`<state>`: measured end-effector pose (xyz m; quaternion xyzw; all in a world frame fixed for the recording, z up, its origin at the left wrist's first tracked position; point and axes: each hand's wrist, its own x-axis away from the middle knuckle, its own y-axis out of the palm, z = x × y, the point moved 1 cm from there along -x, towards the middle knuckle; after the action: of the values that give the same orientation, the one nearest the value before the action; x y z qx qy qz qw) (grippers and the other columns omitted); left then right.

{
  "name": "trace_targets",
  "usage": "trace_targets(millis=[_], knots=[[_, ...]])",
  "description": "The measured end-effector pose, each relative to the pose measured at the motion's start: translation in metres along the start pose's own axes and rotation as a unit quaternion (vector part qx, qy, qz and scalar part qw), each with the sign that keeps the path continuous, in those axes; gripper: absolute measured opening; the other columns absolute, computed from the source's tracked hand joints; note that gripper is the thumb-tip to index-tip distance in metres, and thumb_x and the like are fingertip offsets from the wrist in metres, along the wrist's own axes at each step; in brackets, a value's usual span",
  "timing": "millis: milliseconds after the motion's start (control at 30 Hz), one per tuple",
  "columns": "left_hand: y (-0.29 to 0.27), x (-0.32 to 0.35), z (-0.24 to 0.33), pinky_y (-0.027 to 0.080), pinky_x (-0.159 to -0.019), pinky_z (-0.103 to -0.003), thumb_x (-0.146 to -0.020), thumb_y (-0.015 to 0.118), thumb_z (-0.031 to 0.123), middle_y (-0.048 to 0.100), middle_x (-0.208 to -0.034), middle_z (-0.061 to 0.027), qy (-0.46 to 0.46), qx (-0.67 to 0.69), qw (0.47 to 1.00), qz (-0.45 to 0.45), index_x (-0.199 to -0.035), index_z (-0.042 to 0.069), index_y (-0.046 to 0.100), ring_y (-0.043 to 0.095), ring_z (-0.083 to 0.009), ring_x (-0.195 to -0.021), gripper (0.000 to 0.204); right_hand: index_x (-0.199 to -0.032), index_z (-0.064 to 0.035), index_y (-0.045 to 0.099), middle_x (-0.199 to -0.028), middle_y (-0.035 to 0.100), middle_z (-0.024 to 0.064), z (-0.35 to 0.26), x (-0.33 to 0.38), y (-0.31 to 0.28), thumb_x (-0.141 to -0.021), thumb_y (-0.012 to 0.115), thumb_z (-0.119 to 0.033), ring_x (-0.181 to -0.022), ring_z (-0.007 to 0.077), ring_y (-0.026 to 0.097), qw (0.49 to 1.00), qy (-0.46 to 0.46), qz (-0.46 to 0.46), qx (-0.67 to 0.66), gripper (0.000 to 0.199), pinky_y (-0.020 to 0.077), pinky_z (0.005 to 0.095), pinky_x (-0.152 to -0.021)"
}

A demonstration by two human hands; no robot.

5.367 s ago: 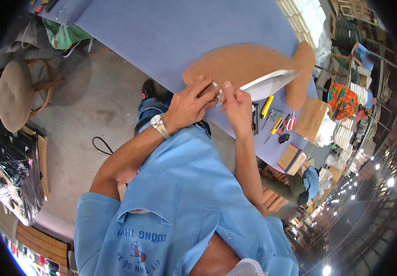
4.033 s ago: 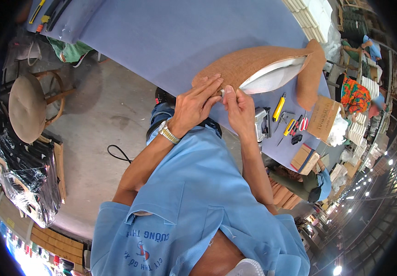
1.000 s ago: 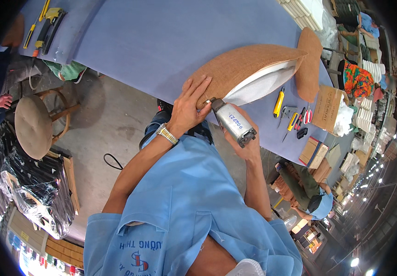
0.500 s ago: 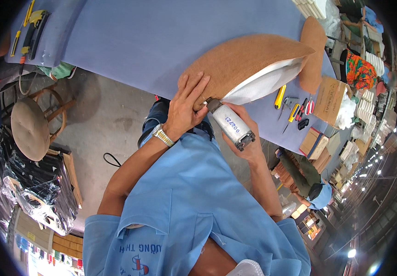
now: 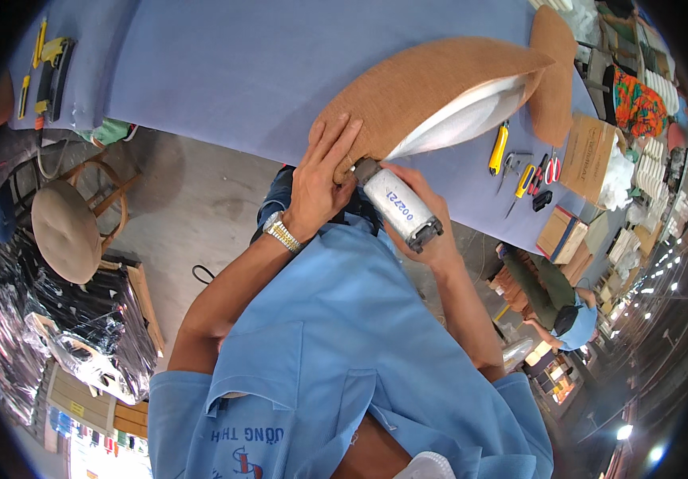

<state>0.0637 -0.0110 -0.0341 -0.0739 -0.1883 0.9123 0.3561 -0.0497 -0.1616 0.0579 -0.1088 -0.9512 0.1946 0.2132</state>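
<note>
brown woven cushion cover (image 5: 432, 84) edge pinned under flat left hand (image 5: 322, 180); right hand (image 5: 424, 227) grips white cylindrical power tool (image 5: 398, 206), nose on seam.

The left hand (image 5: 322, 180) lies flat with its fingers spread out (a watch sits on that wrist). The right hand (image 5: 428, 227) is curled tight in a grip, and both arms are bent.

A brown cardboard box (image 5: 586, 149) stands at the blue table's far right end, white stuffing (image 5: 618, 177) bulging just beside it. Nearer, a smaller flat tan box (image 5: 561, 231) lies by the table edge. Shiny plastic-wrapped bundles (image 5: 57, 319) are stacked on the floor at left.
</note>
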Motion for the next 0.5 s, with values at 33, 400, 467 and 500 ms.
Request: trace_targets(millis=[33,400,467,500], knots=[[-0.001,-0.001,0.0,0.047,-0.115,-0.05,-0.072,0.076,-0.006,0.044,-0.161,-0.0139,0.004,-0.004,1.0,0.002,-0.157,0.019,0.045,0.04,-0.049,-0.145,0.094,-0.143,-0.006,0.055,-0.123,0.07,0.0151,0.0,-0.001,0.0,-0.081,0.072,-0.009,-0.109,0.0223,0.07,1.0,-0.002,0.001,-0.004,0.064,0.0532,0.0324,-0.095],[0.005,-0.004,-0.002,0.048,-0.112,-0.046,-0.081,0.082,0.009,0.058,-0.149,-0.0182,0.045,-0.024,0.996,0.067,-0.154,0.009,0.046,0.053,-0.042,-0.138,0.082,-0.141,-0.0028,0.061,-0.124,0.07,0.0168,0.01,0.036,-0.021,-0.078,0.077,-0.009,-0.112,0.0267,0.069,0.993,-0.101,0.058,0.037,0.065,0.0514,0.0326,-0.096],[0.008,-0.002,0.0,0.049,-0.11,-0.045,-0.083,0.083,0.015,0.059,-0.148,-0.0186,0.04,-0.039,0.996,0.075,-0.154,0.008,0.047,0.054,-0.0411,-0.137,0.08,-0.142,-0.0024,0.059,-0.124,0.07,0.0166,0.038,0.058,-0.037,-0.079,0.079,-0.009,-0.111,0.0263,0.069,0.995,-0.066,0.075,0.021,0.067,0.0514,0.0319,-0.095],[0.01,0.0,0.0,0.05,-0.109,-0.045,-0.084,0.084,0.018,0.059,-0.148,-0.0186,0.036,-0.051,0.995,0.081,-0.153,0.007,0.047,0.055,-0.041,-0.137,0.079,-0.14,-0.0038,0.061,-0.125,0.07,0.0168,0.062,0.066,-0.05,-0.076,0.082,-0.008,-0.113,0.0306,0.068,0.997,0.015,0.081,-0.01,0.068,0.0508,0.0352,-0.1]])
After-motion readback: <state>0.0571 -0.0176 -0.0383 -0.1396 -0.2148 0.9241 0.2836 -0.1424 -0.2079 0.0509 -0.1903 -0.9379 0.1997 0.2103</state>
